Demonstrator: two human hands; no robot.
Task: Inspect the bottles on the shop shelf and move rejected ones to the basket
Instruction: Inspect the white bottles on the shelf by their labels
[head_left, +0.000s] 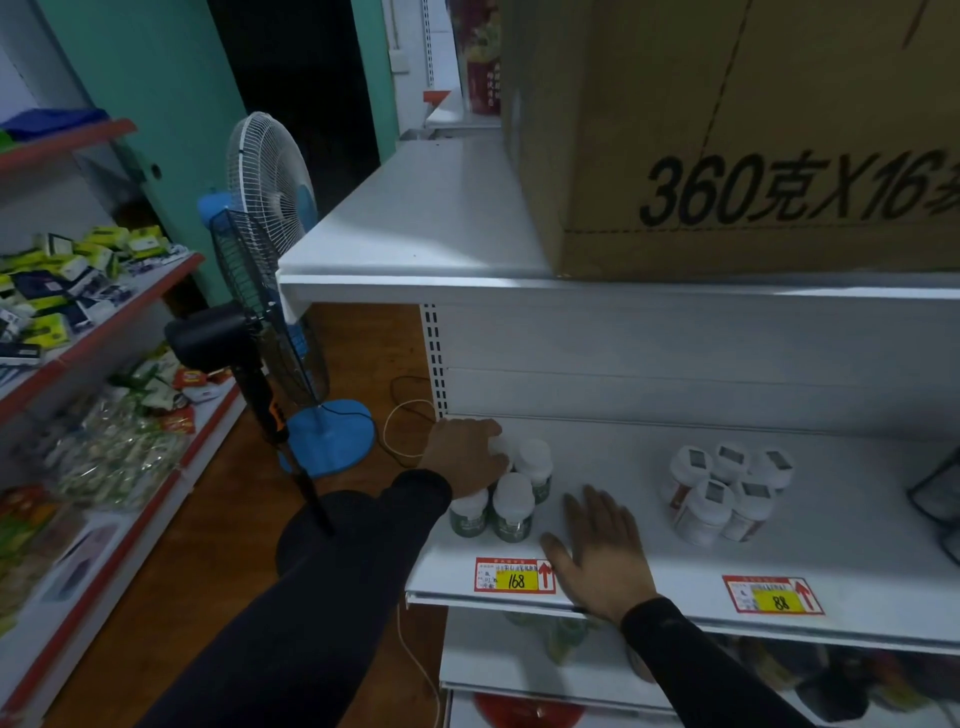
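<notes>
Head view: left hand (464, 453) grasps a rear bottle (501, 449) of the green cluster near the shelf's (675, 566) left edge, likely for inspection, while right hand (602, 551) rests flat, released, steadying.

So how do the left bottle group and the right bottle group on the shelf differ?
The left group has green labels; the right group has reddish ones. Left caps are plain white; right caps carry stickers. The left hand grips a left-group bottle; no hand touches the right group. Both stand upright on one shelf.
</notes>
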